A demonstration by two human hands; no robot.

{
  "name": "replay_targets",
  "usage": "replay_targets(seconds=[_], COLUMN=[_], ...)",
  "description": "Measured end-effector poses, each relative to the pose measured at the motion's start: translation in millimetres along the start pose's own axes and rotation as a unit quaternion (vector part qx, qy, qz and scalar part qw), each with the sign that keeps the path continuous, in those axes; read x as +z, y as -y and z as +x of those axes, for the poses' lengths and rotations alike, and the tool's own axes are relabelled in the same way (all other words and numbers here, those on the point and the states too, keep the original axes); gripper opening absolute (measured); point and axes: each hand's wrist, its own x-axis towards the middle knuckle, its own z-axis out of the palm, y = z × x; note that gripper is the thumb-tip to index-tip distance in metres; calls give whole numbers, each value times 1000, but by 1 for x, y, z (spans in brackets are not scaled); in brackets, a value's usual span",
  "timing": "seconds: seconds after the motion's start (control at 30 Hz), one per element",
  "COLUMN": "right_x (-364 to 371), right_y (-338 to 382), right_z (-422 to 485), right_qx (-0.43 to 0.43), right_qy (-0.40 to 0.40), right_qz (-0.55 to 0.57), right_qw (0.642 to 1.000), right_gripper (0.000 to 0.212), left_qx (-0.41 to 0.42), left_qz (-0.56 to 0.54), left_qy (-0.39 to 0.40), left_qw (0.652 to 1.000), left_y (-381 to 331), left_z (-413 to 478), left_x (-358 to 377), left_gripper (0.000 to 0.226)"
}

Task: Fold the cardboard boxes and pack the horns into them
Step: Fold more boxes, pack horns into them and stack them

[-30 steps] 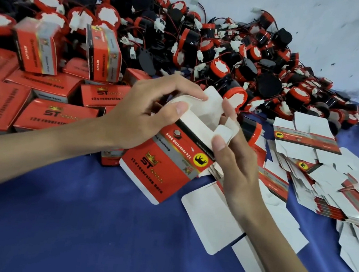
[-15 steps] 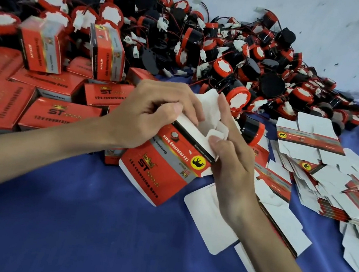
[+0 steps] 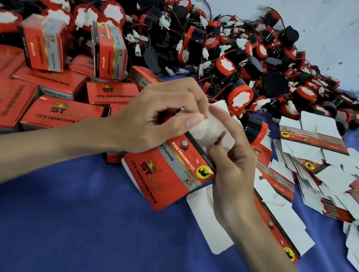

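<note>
Cardboard box [image 3: 163, 177], glossy red with a grey band, a yellow round sticker and "ST" lettering, sits at the centre of the frame, tilted, its lower end towards the blue cloth [image 3: 67, 235] and its white flaps [image 3: 209, 130] raised at the top. The left hand [image 3: 153, 118] curls over the box's upper left, thumb and fingers pinching a white flap. The right hand [image 3: 234, 166] grips the box's right edge, its fingers bent onto the flaps from the other side. Folded boxes [image 3: 61, 114] of the same red print lie stacked at left. Horns [image 3: 232, 51], round black bodies with red rims, white faces and thin wires, heap along the upper frame. Flat unfolded box blanks [image 3: 329, 180], white inside, fan out at right.
</note>
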Motion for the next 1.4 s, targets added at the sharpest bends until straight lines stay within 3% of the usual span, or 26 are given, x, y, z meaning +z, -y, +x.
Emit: replay_targets(seconds=[0.1,0.27,0.47,0.67,0.83,0.9,1.0,1.1,1.4], right_x=[-2,0,2,0,7,9,10,6,8], right_y=[0,-3,0,-5,-7,-7,-5,-5,-5], right_z=[-2,-4,-1,-1,-4,-8,-12,-11,-7], right_qx=[1,45,47,21,-12,-42,-75,-62,-155], right_qy=[44,87,59,3,-69,-54,8,64,4], right_qz=[36,57,123,68,92,83,53,8,-161], right_qw=[998,994,990,997,993,994,996,996,975], right_gripper=[49,59,73,72,40,39,57,56,38], left_qx=[-11,-23,9,35,-7,-17,-14,-18,-14], left_qz=[-5,12,30,41,34,37,43,33,30], left_qy=[-7,-4,-23,-18,-54,-65,-82,-97,-70], left_qw=[1000,1000,999,998,998,997,996,995,997], left_y=[1,3,1,2,4,5,5,7,7], left_z=[-1,0,-2,-4,-1,-1,-2,-1,-2], left_x=[0,-1,0,2,-1,0,0,-3,-3], left_gripper=[17,33,34,34,34,34,35,36,38])
